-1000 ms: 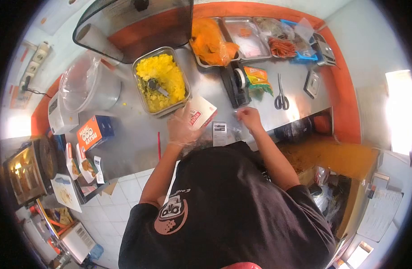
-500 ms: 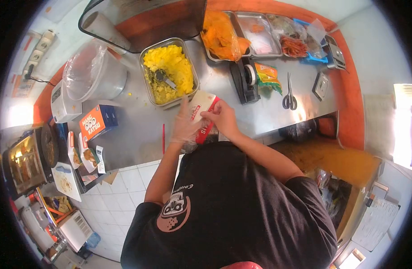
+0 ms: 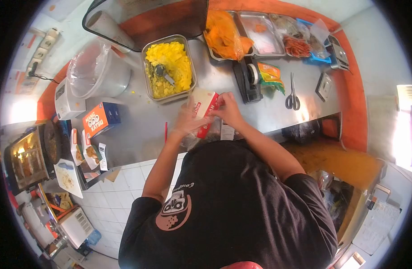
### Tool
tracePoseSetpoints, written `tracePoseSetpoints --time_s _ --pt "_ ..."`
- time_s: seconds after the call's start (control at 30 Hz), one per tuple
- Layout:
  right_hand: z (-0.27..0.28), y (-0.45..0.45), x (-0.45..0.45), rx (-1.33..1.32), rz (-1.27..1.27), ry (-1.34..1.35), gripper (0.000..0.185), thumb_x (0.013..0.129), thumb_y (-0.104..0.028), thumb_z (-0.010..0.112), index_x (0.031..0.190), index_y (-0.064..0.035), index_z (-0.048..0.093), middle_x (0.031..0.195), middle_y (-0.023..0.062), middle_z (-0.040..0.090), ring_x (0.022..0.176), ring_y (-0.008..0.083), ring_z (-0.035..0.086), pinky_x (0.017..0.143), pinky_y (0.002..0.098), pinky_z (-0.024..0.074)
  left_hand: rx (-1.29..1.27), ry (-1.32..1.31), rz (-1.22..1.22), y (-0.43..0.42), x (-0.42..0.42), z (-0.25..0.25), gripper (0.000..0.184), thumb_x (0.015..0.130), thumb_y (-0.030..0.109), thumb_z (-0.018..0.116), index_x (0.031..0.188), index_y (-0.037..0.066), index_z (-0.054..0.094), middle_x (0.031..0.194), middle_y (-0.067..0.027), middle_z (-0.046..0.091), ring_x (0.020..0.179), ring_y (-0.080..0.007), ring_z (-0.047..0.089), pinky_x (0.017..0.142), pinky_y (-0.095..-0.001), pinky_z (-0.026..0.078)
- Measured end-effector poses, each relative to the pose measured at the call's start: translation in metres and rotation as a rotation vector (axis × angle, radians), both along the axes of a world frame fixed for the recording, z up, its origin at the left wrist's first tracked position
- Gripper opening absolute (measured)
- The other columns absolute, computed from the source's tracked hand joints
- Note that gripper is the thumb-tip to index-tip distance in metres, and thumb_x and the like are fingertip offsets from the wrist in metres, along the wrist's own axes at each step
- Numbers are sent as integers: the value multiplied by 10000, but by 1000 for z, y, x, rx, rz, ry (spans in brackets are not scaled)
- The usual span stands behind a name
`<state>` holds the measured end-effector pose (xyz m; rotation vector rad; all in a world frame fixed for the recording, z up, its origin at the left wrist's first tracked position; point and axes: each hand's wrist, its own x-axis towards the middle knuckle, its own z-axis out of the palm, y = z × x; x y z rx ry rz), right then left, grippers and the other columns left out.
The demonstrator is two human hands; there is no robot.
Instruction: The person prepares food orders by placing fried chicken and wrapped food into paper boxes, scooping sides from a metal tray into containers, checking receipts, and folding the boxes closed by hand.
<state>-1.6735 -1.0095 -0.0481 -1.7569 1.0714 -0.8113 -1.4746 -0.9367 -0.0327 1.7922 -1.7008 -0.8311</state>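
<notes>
A red-and-white printed carton is between my hands, close to my body at the counter's front edge. My left hand wraps its left side, fingers lying across the printed face. At the upper right edge, my right hand pinches the carton with bent fingers. Below it is some clear plastic and a white label, partly hidden by my shirt and hands. Just beyond the carton stands a metal tray of yellow mash, with a dark-handled utensil stuck in it.
To the right are a tape dispenser, a green-orange packet and scissors. Trays with orange food line the back. On the left stand a plastic-covered bucket, an orange-blue box and paper food boxes.
My left hand has shifted from beside the carton onto its face. My right hand has moved slightly right along its upper edge, and the label below now shows.
</notes>
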Motion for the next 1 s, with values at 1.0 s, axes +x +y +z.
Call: tracePoseSetpoints --time_s 1.0 --pt "11 0 18 187 -42 72 496 690 -253 866 972 -22 531 1014 146 486 884 266 570 784 364 512 125 -323 160 3 -31 25 1194 620 555 785 1479 -91 263 1315 -334 476 1199 -467 497 1022 -482 416"
